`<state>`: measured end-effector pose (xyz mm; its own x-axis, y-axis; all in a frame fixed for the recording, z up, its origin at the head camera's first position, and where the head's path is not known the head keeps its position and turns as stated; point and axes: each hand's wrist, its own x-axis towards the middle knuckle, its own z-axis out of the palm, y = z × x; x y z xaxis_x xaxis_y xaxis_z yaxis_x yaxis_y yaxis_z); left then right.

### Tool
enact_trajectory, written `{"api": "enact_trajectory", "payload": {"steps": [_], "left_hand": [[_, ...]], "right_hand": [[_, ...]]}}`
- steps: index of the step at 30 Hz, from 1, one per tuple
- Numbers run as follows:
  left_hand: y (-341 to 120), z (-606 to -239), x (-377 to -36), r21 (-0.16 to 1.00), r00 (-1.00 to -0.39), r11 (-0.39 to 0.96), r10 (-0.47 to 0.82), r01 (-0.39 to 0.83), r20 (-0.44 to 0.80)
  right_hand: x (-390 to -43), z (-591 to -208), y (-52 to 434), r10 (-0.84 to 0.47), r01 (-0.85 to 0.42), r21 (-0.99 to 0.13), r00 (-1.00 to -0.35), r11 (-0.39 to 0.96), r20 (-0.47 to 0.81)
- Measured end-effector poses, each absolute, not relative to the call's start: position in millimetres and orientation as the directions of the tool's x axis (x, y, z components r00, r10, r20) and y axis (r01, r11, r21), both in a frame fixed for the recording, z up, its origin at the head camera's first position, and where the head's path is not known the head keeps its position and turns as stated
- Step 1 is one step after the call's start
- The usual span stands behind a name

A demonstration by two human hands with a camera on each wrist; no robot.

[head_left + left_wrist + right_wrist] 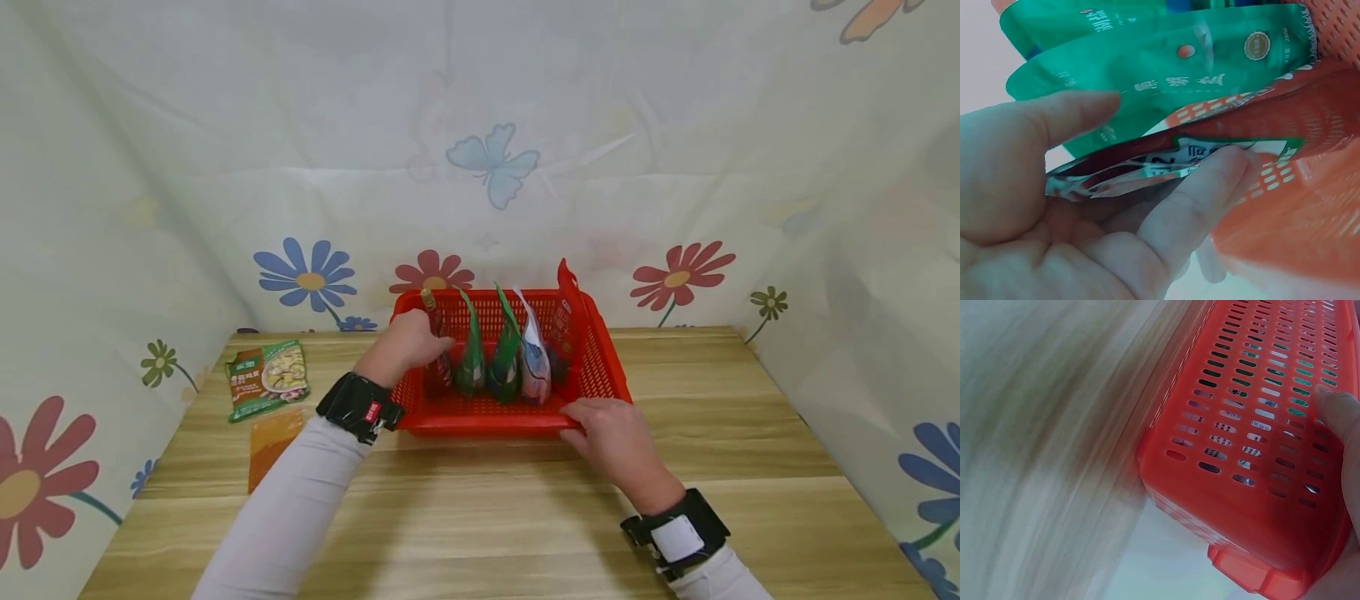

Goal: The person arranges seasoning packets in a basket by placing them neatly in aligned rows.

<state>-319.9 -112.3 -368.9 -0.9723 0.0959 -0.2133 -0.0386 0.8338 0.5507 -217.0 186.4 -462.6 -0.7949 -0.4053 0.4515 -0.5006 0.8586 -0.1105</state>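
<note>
The left hand (408, 343) reaches into the red basket (600, 367) at its left end, and from the head view its fingers are hidden behind the hand's own back. The left wrist view fills that in: thumb and fingers (1210, 187) pinch the top edge of a dark red packet (1166, 165), which stands at the left end of the row, against the basket's perforated wall. Its printed label is cut off and too blurred to read.

Beside it in the basket stand two green packets (471, 354) (505, 354), a white packet (534, 362) and a red packet (564, 329) (all upright or slightly leaning).

The right hand (611, 437) grips the basket's near rim towards the right corner. In the head view the fingers curl over the rim; the right wrist view shows only one fingertip (1341, 412) against the outer wall, the rest being out of frame, and the tabletop (1054, 456) there is smeared by blur.

Only the head view shows a green soup packet (267, 377) and an orange sachet (270, 442) lying flat on the tabletop, well to the left of the basket.
</note>
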Motion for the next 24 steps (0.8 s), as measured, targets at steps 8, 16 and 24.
{"api": "enact_trajectory", "payload": {"steps": [8, 16, 24], "left_hand": [[-134.6, -354.2, -302.5, 0.554, -0.966, 0.832, 0.151, 0.010, -0.209], [-173.9, -326.6, -290.0, 0.499, -0.974, 0.866, 0.129, 0.020, -0.185], [-223.1, -321.0, -301.7, 0.428, -0.992, 0.900, 0.116, 0.085, -0.047]], "right_hand": [[-217.5, -463.4, 186.6, -0.411, -0.511, -0.114, -0.787, 0.852, 0.460], [-217.9, -465.4, 187.9, -0.411, -0.512, -0.112, -0.786, 0.852, 0.462], [-217.1, -466.2, 188.4, -0.411, -0.509, -0.100, -0.782, 0.855, 0.469]]}}
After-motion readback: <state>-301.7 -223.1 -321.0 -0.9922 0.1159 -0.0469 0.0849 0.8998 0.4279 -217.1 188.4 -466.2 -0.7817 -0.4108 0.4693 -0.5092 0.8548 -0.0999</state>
